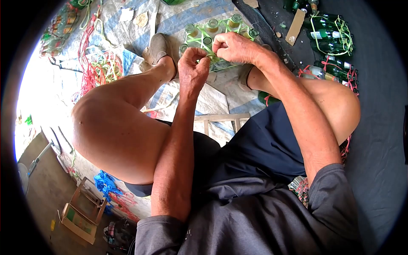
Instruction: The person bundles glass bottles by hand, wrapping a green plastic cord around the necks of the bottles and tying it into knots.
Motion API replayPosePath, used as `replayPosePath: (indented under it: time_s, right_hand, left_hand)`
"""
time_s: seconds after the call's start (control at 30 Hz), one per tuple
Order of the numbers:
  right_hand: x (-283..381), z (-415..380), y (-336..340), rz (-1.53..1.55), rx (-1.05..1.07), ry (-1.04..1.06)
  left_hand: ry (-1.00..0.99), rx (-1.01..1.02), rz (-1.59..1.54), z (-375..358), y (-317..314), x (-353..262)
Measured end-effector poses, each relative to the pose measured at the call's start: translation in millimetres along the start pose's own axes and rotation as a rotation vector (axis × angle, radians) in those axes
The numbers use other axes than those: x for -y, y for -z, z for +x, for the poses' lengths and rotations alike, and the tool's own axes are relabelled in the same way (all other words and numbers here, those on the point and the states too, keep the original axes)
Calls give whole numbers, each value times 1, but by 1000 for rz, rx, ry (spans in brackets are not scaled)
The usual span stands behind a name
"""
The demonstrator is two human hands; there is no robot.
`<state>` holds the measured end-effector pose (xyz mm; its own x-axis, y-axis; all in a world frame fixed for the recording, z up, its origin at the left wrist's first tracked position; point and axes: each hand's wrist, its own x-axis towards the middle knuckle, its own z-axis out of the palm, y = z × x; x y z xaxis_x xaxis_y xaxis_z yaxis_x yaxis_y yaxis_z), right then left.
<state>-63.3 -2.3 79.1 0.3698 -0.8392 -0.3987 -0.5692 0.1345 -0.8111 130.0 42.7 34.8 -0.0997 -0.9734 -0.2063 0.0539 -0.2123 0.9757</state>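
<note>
Between my feet stands a bundle of several clear glass bottles (pixel 213 25), upright, with their open mouths facing me. Light green plastic string (pixel 199 39) runs around and between the bottle necks. My left hand (pixel 194 70) is closed at the near side of the bundle, thumb and fingers pinching the string. Close beside it, my right hand (pixel 235 47) is also closed in a pinch on the green string, over the bottle tops. The fingers cover the spot where the strands meet, so any knot there is hidden.
Green bottles tied with string (pixel 331 35) lie at the right, near a cardboard strip (pixel 296 27). Loose red and pale string (pixel 100 70) is heaped at the left. A striped tarp (pixel 178 15) covers the ground. A wooden stool (pixel 83 210) lies at the lower left.
</note>
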Motion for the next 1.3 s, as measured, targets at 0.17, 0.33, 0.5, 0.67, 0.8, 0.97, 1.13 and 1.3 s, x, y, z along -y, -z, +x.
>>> replayPosePath:
  time_s: [0.17, 0.33, 0.5, 0.67, 0.8, 0.97, 1.13, 1.3]
  right_hand:
    - [-8, -1, -6, -51, -43, 139]
    - [0, -8, -7, -98, -14, 72]
    - [1, -9, -18, -140, -121, 25]
    - [-6, -6, -30, -185, -249, 12]
    - [-10, -7, -33, -178, -270, 78]
    - [-10, -8, -23, -131, -181, 168]
    - [-8, -8, -16, -76, -88, 204]
    - [-6, -10, -16, -77, -78, 195]
  left_hand:
    - [10, -20, 6, 0, 0, 0]
    - [52, -32, 6, 0, 0, -4]
    - [57, -27, -11, 2, 1, -2]
    - [34, -46, -41, 1, -1, -1]
    - [20, -75, -5, 1, -2, -2]
    - [-19, -83, 8, -4, -5, -5]
    - [-35, -50, 172, -8, -1, -7]
    - [-349, -268, 695, -24, -9, -35]
